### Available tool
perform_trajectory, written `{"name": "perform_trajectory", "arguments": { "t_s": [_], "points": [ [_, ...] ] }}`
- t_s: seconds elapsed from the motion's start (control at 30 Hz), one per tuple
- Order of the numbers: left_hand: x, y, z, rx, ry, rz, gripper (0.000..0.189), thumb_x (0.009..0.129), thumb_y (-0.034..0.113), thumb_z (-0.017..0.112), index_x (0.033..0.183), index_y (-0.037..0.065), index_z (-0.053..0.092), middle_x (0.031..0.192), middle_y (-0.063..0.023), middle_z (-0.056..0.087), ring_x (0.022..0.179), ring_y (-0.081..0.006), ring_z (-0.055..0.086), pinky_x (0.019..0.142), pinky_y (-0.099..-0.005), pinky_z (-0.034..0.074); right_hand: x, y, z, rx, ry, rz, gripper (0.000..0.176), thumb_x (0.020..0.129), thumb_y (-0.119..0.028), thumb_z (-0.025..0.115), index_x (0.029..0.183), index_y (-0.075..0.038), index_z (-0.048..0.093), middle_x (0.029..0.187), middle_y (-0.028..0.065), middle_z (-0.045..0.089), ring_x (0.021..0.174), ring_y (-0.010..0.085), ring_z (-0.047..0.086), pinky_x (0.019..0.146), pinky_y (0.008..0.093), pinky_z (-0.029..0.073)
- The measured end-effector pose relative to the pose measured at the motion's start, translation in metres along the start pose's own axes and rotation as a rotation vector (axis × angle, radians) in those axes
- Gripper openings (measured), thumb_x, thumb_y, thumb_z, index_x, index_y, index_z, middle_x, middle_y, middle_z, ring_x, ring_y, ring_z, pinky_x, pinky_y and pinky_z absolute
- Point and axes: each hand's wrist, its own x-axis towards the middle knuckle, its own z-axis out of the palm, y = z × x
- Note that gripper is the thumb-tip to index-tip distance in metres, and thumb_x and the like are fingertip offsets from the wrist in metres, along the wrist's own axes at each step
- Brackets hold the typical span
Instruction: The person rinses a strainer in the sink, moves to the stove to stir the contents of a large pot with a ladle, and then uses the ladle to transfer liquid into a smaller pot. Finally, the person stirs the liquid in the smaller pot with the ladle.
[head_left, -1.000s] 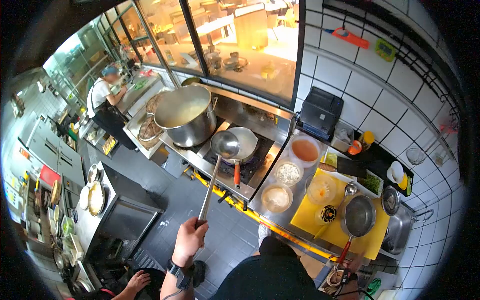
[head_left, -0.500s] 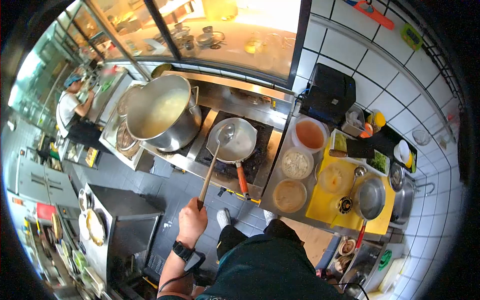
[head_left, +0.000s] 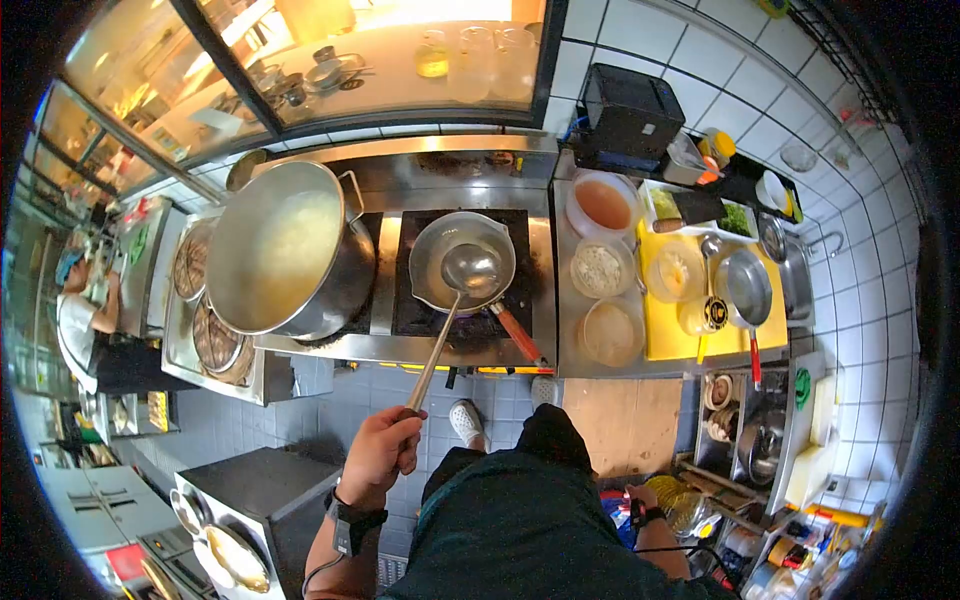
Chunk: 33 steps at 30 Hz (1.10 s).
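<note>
My left hand (head_left: 382,452) is wrapped round the handle of a long metal ladle (head_left: 472,270). The ladle's bowl overlaps the inside of a small saucepan (head_left: 425,243) in this view. That saucepan has an orange-red handle (head_left: 516,332) and sits on the right burner. On its left stands a large stockpot (head_left: 350,285) of cloudy, pale yellowish liquid. My right hand (head_left: 641,497) is low beside my body, near the shelves at the lower right, with its fingers mostly hidden.
Tubs of orange-brown liquid (head_left: 603,205) and white pieces (head_left: 602,268) line the right counter. A yellow cutting board (head_left: 665,342) carries a second pan (head_left: 745,285); a cleaver (head_left: 702,208) lies behind it. Another person (head_left: 85,320) stands far left. A dark cabinet (head_left: 255,480) is behind my left arm.
My view has turned and shifted. The ladle's bowl has come up toward me and looks larger over the saucepan. My right hand now shows at the lower right.
</note>
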Motion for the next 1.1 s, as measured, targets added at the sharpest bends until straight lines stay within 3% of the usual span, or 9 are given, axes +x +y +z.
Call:
{"name": "perform_trajectory", "arguments": {
  "t_s": [0.03,0.13,0.4,0.6,0.7,0.73,0.77,0.83,1.1],
  "points": [
    [-0.002,0.002,-0.002,-0.019,-0.017,-0.004,0.018,0.086,0.007,0.051,0.100,-0.004,0.053,0.057,0.0012,0.041,0.040,-0.0071,0.033,0.036,-0.0229,0.024,-0.005,-0.013,0.006,0.244,0.013,0.308,0.050,0.077,-0.034,0.070,0.109,-0.001,0.048,0.104,0.0214,0.057,0.067,0.0413,0.063,0.057,0.0542,0.055],
    [-0.011,0.011,-0.002,-0.029,-0.062,-0.021,0.017,0.087,0.008,0.051,0.100,-0.004,0.053,0.057,0.0009,0.040,0.040,-0.0077,0.034,0.036,-0.0231,0.025,-0.043,-0.018,0.023,0.840,-0.098,0.074,0.050,0.072,-0.030,0.075,0.104,-0.001,0.050,0.101,0.0233,0.056,0.065,0.0431,0.062,0.056,0.0559,0.055],
    [-0.034,0.024,0.003,-0.056,-0.058,0.050,0.023,0.086,0.007,0.051,0.105,-0.007,0.050,0.057,0.0016,0.041,0.040,-0.0066,0.035,0.037,-0.0216,0.027,-0.029,-0.040,0.012,1.015,-0.083,0.243,0.042,0.069,-0.021,0.075,0.099,-0.006,0.051,0.093,0.0185,0.055,0.064,0.0426,0.060,0.059,0.0578,0.054],
    [-0.071,0.053,-0.002,-0.176,-0.016,0.158,0.024,0.086,0.007,0.051,0.105,-0.007,0.051,0.058,0.0004,0.043,0.039,-0.0064,0.034,0.035,-0.0212,0.028,0.030,-0.020,-0.009,0.957,-0.166,0.176,0.023,0.072,-0.013,0.066,0.089,-0.004,0.053,0.082,0.0153,0.056,0.065,0.0403,0.061,0.057,0.0568,0.054],
    [-0.085,0.066,-0.014,-0.308,-0.028,0.265,0.025,0.086,0.009,0.051,0.105,-0.006,0.052,0.060,-0.0003,0.044,0.039,-0.0061,0.033,0.035,-0.0206,0.028,0.069,-0.003,-0.018,0.337,0.040,-0.061,0.039,0.088,-0.043,0.053,0.068,-0.011,0.063,0.060,0.0118,0.061,0.051,0.0243,0.053,0.053,0.0447,0.046],
    [-0.087,0.070,-0.019,-0.325,-0.015,0.308,0.024,0.086,0.009,0.051,0.105,-0.006,0.052,0.060,-0.0004,0.045,0.038,-0.0060,0.033,0.034,-0.0206,0.028,0.034,-0.042,-0.007,-0.473,0.285,-0.117,0.036,0.088,-0.036,0.055,0.067,-0.008,0.061,0.055,0.0088,0.055,0.049,0.0238,0.052,0.049,0.0406,0.043],
    [-0.089,0.073,-0.026,-0.340,-0.004,0.349,0.024,0.086,0.009,0.051,0.105,-0.006,0.052,0.061,-0.0005,0.045,0.038,-0.0059,0.033,0.034,-0.0206,0.029,0.052,-0.025,-0.013,-0.477,0.279,-0.127,0.036,0.088,-0.036,0.055,0.067,-0.008,0.061,0.055,0.0088,0.055,0.049,0.0238,0.052,0.049,0.0406,0.043],
    [-0.084,0.077,-0.042,-0.368,-0.007,0.374,0.023,0.086,0.009,0.051,0.104,-0.006,0.052,0.060,-0.0005,0.045,0.038,-0.0060,0.033,0.034,-0.0210,0.029,0.080,0.009,-0.021,0.838,-0.222,0.035,0.036,0.087,-0.032,0.058,0.061,-0.007,0.056,0.049,0.0067,0.049,0.043,0.0208,0.048,0.041,0.0361,0.038],
    [-0.023,0.096,-0.119,-0.161,0.324,0.395,0.012,0.085,0.009,0.051,0.089,-0.002,0.055,0.059,-0.0004,0.046,0.040,-0.0084,0.036,0.036,-0.0232,0.029,0.067,-0.019,0.000,0.032,0.445,-0.376,0.040,0.082,-0.036,0.066,0.058,-0.006,0.053,0.048,0.0055,0.048,0.040,0.0181,0.047,0.038,0.0331,0.039]
  ]
}}
